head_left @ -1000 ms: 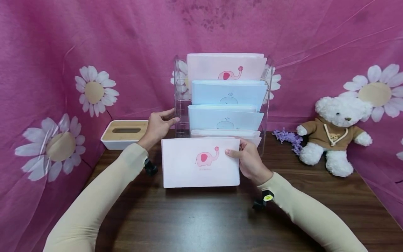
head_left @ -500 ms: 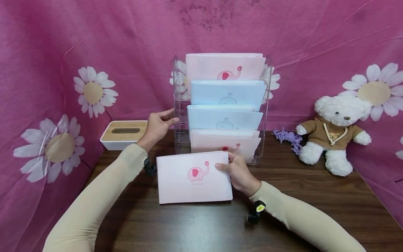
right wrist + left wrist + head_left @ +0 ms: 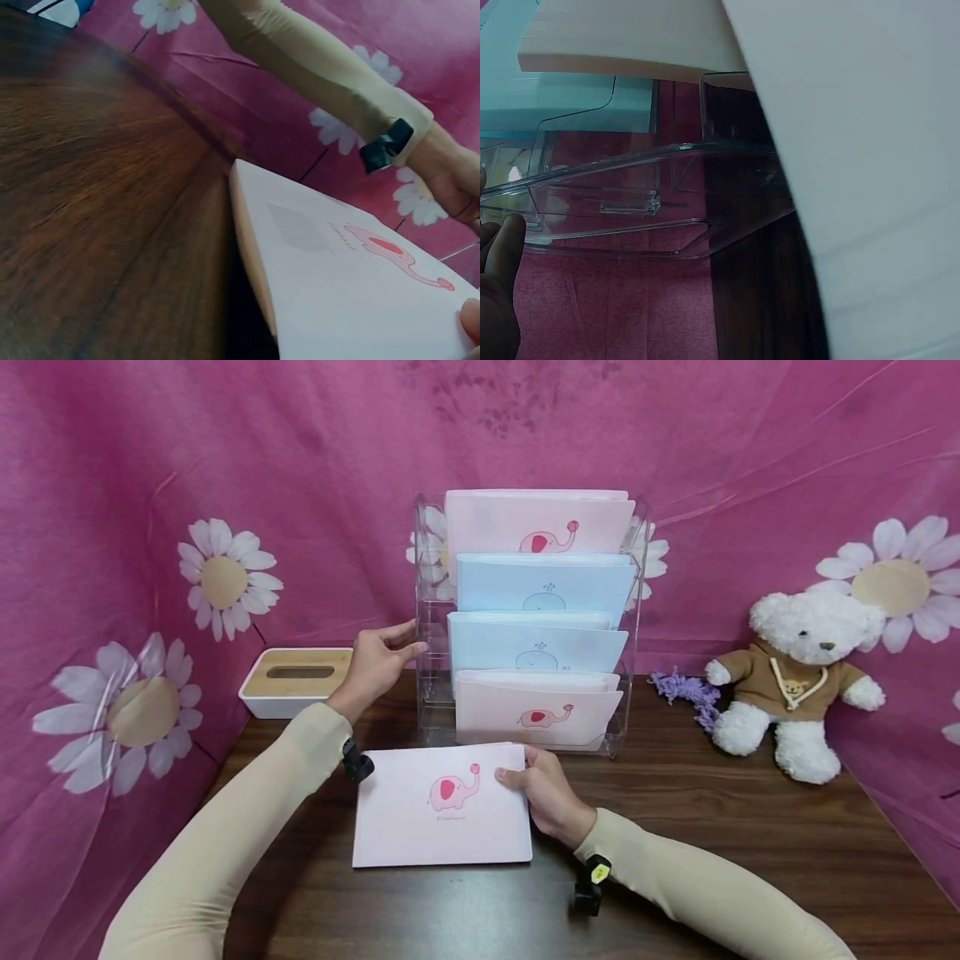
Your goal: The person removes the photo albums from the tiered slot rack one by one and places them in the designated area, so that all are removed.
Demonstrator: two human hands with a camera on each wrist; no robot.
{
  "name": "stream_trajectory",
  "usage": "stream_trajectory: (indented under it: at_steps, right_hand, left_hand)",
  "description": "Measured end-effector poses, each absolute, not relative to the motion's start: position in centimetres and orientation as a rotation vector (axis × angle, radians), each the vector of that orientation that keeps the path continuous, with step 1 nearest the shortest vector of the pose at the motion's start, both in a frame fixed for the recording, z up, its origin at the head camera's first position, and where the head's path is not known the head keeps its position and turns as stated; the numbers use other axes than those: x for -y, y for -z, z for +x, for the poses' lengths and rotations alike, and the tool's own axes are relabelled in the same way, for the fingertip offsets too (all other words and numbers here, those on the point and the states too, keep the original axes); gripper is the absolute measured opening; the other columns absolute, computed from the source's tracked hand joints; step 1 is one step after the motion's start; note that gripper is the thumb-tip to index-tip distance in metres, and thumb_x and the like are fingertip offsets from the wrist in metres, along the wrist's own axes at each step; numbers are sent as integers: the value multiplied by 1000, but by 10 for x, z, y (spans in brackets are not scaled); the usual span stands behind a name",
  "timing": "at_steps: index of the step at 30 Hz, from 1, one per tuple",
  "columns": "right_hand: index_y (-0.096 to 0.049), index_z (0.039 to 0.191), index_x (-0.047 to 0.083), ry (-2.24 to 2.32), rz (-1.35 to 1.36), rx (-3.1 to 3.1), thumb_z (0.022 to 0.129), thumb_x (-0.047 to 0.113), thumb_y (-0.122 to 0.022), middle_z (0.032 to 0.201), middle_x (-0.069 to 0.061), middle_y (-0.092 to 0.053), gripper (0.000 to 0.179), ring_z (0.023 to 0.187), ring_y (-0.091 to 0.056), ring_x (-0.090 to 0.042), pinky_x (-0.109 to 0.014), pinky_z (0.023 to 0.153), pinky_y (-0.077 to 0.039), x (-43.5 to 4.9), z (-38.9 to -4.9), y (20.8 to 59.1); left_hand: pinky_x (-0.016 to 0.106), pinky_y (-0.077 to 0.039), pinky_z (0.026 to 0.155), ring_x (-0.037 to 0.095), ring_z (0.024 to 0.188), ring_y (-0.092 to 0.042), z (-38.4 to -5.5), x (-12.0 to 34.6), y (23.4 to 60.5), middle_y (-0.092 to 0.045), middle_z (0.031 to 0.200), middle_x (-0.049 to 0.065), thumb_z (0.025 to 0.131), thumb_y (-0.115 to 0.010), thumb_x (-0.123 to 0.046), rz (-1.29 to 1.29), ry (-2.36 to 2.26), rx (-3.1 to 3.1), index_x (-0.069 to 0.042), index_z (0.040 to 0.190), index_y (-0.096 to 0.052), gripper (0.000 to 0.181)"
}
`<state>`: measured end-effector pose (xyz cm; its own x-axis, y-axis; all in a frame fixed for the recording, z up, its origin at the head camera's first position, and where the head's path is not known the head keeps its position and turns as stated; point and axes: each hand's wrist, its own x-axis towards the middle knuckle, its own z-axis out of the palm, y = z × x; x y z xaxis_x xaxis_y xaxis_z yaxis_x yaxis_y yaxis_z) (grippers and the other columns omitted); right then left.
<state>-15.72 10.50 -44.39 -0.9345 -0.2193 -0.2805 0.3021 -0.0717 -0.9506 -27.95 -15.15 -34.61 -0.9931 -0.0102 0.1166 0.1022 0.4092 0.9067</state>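
R hand (image 3: 553,800): clamped on bklt (image 3: 442,837), upper R edge
Bklt: mostly L of R hand
L hand (image 3: 375,664): pinching rack (image 3: 437,714) side

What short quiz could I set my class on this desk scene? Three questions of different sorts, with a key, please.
1. Fill in: The person's right hand holds a rectangular pale pink booklet printed with a pink, red-eared ____.
2. Count: How many tiers of the clear plastic rack show pale blue covers?
3. Choose: What does the person's left hand pinch?
A) The white box with a brown wooden lid
B) The rack's side
C) The white plush bear in a brown hooded top

Key: 1. elephant; 2. two; 3. B
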Motion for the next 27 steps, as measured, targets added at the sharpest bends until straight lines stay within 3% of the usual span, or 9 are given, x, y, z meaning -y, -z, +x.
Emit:
stream_trajectory:
  at_steps: [6,13,21,27]
  right_hand:
    - [-52,137,-5,1982,53,-1828,99,1,-53,130,-20,-64,39,102,-71,-16,-35,89,-63,-102,-158,453]
    - [-55,133,-9,1927,9,-1867,96,-3,-53,127,-23,-67,38,97,-70,-16,-34,85,-64,-100,-165,464]
    - [-60,129,-5,1827,4,-1993,95,-4,-60,120,-20,-71,34,91,-72,-17,-34,82,-65,-99,-169,466]
    - [-62,126,-3,1757,-15,-2105,92,-3,-66,117,-17,-73,35,88,-70,-17,-34,80,-65,-99,-171,464]
  left_hand:
    - [32,-57,99,19,129,-62,-279,152,346,-64,140,9,92,-76,-19,-103,1672,2527,-14,141,-59,52]
    - [29,-58,96,19,128,-63,-280,152,347,-63,139,10,92,-76,-17,-123,1691,2514,-11,141,-59,52]
    - [28,-59,93,21,125,-65,-279,151,346,-64,138,11,92,-76,-17,-123,1689,2511,-11,141,-59,52]
    - [32,-58,98,20,129,-62,-278,152,346,-63,140,10,93,-75,-19,-129,1672,2528,-12,142,-58,53]
